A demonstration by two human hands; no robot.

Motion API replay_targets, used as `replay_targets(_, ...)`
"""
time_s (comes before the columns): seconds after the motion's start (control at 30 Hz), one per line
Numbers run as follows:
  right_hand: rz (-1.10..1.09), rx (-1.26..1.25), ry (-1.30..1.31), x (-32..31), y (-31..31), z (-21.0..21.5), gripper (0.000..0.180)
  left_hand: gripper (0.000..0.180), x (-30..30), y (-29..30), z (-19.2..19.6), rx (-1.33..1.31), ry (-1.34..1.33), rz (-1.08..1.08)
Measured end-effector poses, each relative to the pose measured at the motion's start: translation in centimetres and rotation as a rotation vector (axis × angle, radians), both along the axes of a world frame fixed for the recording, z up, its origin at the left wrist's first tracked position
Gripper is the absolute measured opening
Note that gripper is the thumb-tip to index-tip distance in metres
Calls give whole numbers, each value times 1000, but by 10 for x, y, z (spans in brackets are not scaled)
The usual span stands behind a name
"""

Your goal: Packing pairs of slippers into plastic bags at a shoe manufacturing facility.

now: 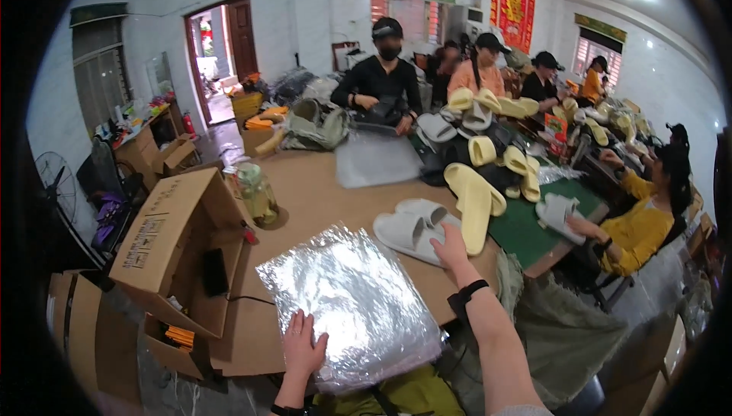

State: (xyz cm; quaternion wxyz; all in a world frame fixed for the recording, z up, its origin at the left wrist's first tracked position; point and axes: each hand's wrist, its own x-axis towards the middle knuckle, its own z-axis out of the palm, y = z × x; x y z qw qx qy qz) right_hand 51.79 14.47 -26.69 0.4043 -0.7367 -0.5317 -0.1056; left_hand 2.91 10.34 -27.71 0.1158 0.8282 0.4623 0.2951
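Observation:
My left hand (303, 346) lies with fingers spread on the lower left corner of a stack of shiny clear plastic bags (351, 301) at the table's near edge. To the right of the bags is a pair of light grey slippers (408, 234), side by side on the brown table. My right hand (451, 248) reaches forward and grips the near slipper by its right end; some of its fingers are hidden. Pale yellow slippers (471, 210) lie just beyond that hand.
An open cardboard box (164, 244) stands on its side at the left, with a jar (255, 196) behind it. Slippers are heaped at the far right, by a green mat (534, 221). Several people sit round the table; one in yellow (640, 225) handles a grey slipper (560, 216).

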Motion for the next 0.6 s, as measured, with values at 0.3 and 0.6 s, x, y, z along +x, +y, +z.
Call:
replay_targets(0.3, -325, -585, -153, -49, 51, 17, 51, 63, -8, -5, -4, 0, 13, 8)
replay_targets(0.6, -195, -254, -29, -38, 43, 16, 24, 62, -7, -5, -4, 19, -12, 8)
